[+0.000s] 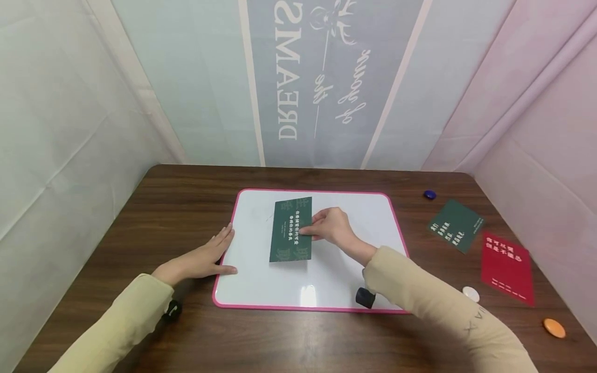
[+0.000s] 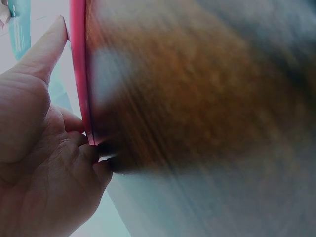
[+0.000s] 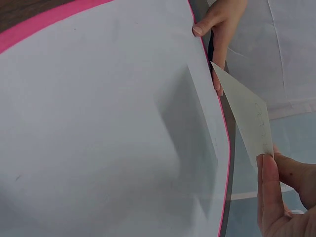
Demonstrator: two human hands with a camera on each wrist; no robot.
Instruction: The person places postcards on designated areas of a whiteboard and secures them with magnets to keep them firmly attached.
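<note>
Right hand (image 1: 330,227) pinches the dark green card (image 1: 291,229) by its right edge, thumb and fingers closed on it, card lifted just over the middle of the pink-framed whiteboard (image 1: 326,282). Left hand (image 1: 205,256) lies flat and relaxed on the worktop (image 1: 168,207), fingers straight along the board's left rim, thumb touching it. Off to the right hand's far side sit a second green card (image 1: 455,226), a red card (image 1: 507,267), and small magnets (image 1: 553,327).
</note>
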